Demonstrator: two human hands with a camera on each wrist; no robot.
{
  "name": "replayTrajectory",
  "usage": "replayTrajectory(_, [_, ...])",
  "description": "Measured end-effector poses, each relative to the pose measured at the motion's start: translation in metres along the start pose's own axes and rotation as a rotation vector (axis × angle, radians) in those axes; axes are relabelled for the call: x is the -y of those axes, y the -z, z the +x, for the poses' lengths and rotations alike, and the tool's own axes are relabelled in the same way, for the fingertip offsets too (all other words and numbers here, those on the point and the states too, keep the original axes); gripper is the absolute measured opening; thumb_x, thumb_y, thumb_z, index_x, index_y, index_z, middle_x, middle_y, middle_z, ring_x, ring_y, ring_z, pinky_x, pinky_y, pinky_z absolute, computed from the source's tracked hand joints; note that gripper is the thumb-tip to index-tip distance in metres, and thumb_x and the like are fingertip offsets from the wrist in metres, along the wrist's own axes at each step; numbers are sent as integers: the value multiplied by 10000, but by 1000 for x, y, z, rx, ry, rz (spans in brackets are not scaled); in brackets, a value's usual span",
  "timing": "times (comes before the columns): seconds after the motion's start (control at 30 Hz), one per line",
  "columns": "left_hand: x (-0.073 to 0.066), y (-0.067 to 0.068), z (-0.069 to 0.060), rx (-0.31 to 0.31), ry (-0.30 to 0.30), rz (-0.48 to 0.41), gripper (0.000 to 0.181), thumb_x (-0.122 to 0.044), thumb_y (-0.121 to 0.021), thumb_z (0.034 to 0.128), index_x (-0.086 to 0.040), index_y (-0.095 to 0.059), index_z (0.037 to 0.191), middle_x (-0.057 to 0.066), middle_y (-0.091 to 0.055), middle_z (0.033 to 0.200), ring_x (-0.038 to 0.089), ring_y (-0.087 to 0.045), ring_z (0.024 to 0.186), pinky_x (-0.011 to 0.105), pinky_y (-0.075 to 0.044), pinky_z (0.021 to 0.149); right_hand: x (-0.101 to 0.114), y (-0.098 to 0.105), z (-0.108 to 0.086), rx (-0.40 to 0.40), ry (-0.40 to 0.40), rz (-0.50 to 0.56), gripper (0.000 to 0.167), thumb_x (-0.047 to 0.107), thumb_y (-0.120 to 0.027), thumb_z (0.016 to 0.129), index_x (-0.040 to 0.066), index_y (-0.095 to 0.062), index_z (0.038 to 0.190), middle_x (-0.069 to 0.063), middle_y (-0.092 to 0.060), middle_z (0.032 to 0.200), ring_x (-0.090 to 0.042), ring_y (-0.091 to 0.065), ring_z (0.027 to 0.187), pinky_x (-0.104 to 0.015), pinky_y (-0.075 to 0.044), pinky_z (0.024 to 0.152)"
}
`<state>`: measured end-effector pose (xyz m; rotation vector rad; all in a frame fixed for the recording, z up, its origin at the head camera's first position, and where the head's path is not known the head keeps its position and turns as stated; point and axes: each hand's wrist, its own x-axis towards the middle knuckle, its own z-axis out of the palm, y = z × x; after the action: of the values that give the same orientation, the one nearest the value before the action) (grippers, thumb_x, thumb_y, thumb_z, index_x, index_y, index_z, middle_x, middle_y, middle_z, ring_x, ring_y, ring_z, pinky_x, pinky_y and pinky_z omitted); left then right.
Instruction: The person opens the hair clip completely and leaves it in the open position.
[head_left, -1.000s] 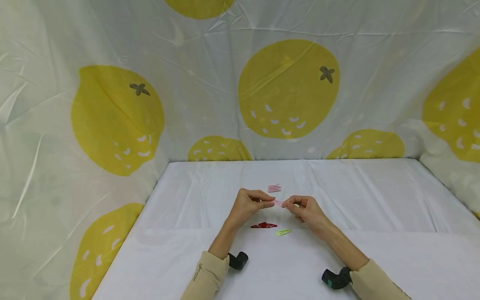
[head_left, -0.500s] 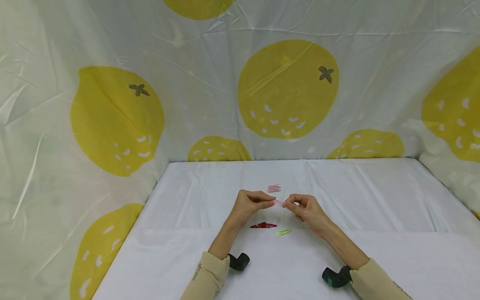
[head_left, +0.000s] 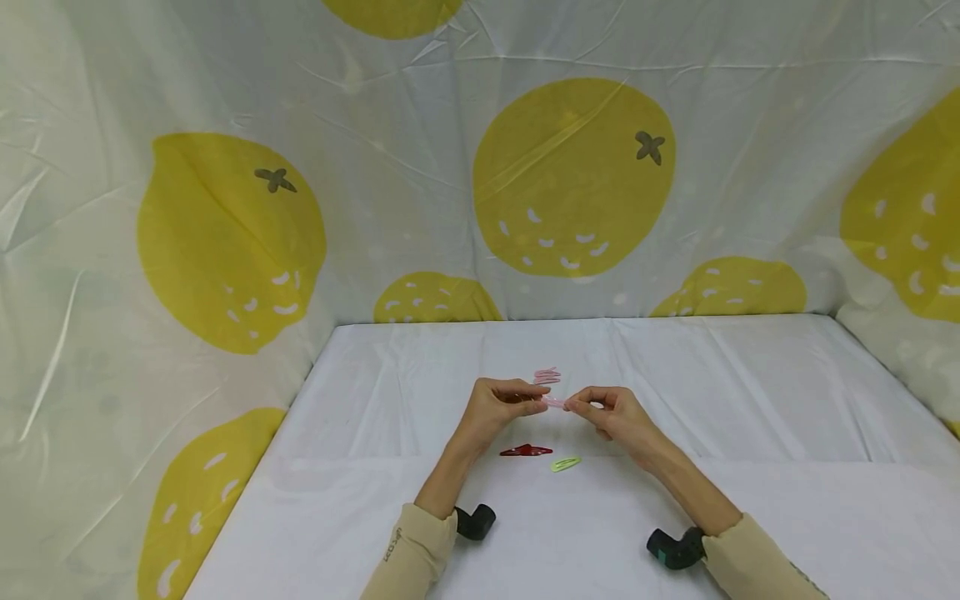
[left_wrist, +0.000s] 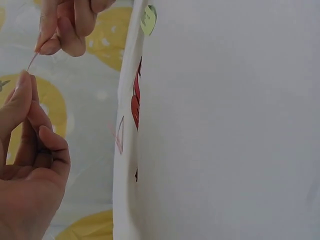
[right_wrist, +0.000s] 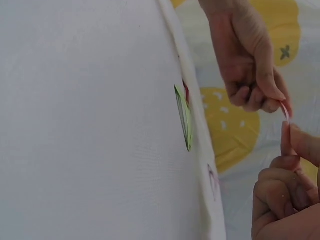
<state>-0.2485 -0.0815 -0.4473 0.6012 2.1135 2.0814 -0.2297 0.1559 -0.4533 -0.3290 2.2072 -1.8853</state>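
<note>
Pink clip (head_left: 553, 403) is aloft; left hand (head_left: 492, 408) and right hand (head_left: 618, 419) pinch its ends.

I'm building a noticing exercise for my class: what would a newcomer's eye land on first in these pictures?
Probably the big yellow fruit print on the pale cloth behind the table. Next, the left hand and right hand, pinching a thin pink clip between them mid-picture. Then the small color spots: pink clips just beyond the hands, with red and lime-green clip nearer the wearer.
</note>
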Motion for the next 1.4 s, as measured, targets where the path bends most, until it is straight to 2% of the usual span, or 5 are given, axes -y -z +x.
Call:
replayTrajectory(0.23, [-1,3,0,-4,-24,55,170,1,-821,843,36,-811,1008,214,-785,1017,98,-687,838,202,-570,742,3,1,0,-21,-46,-62,383,319,-740,969,-7,-737,1171,70,-273,592,-102,-234,524,-235,-222,491])
replayTrajectory(0.3, [0,4,0,-20,-8,58,167,-10,-821,847,20,-815,1011,198,-789,1014,94,-683,830,203,-570,748,1,1,0,-30,-22,-89,336,337,-764,947,79,-768,1162,104,-430,609,-83,-374,552,-226,-293,533])
replayTrajectory(0.47, [2,6,0,-31,26,67,190,-45,-825,858,16,-811,1037,164,-798,1018,84,-670,819,197,-546,736,-5,0,1,-95,190,-206,180,277,-829,889,196,-824,1049,56,-716,879,-84,-508,700,-236,-383,609])
replayTrajectory(0.7, [2,6,-1,-6,50,80,199,-50,-838,846,10,-813,1033,175,-796,1024,97,-669,793,208,-532,709,-9,-3,2,-214,397,-279,85,144,-858,842,153,-851,927,-26,-648,772,-104,-399,645,-229,-349,562])
replayTrajectory(1.4, [-1,9,28,-65,145,529,78,-67,-861,832,-9,-831,874,128,-804,890,71,-592,697,194,-471,616,-16,1,43,-159,218,-382,107,170,-839,868,105,-851,952,-57,-758,845,-100,-515,756,-213,-393,649])
